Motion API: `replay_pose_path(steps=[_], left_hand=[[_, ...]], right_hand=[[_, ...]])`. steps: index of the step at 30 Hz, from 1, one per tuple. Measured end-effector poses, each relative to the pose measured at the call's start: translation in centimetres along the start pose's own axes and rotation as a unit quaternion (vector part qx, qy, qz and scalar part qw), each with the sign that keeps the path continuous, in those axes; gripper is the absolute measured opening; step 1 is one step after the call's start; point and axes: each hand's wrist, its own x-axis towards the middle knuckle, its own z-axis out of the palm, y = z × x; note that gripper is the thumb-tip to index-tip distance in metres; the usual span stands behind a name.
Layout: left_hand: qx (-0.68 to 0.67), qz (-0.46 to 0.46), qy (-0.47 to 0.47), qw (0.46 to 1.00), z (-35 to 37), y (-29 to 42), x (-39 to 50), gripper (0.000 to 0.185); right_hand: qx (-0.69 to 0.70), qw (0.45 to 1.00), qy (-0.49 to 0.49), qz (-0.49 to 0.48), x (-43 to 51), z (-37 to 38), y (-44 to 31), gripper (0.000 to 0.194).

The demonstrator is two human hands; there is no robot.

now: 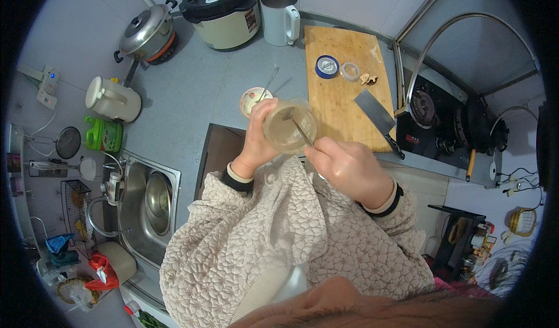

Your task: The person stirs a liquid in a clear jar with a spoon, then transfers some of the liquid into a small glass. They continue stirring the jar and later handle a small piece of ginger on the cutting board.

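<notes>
My left hand (257,138) is closed around a translucent jar (279,131), whose open mouth faces up towards me. Inside it is a pale, cloudy content that I cannot name. My right hand (349,166) grips the metal handle of a utensil (301,129); its far end is in the jar. Just beyond the jar stands a small patterned bowl (250,101) with a thin metal spoon (269,82) leaning in it. On the wooden cutting board (334,109) lie a blue-rimmed lid (327,67), a clear ring (350,71), some brown scraps (369,80) and a cleaver (375,112).
A sink (150,210) with a metal bowl lies left. Along the back stand a steel pot (146,33), an electric pressure cooker (227,24) and a pale pitcher (277,22). A kettle (113,99) stands left. The gas stove (430,114) is right, beyond the cleaver.
</notes>
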Motion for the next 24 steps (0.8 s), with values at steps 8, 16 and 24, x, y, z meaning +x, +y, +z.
replay_pose_path(steps=[8,16,24], left_hand=[[0.031,-0.005,0.001,1.0,-0.1,-0.2,-0.2,0.093],[0.038,-0.008,0.004,0.999,0.0,-0.1,0.0,0.093],[0.015,0.024,0.02,0.999,0.4,0.5,0.0,0.09]], right_hand=[[-0.072,0.996,0.001,-0.049,-0.7,-0.7,-1.6,0.007],[-0.058,0.998,0.001,-0.036,-0.6,-0.5,-1.5,0.008],[0.02,0.999,-0.006,0.049,0.0,2.3,-0.1,0.004]])
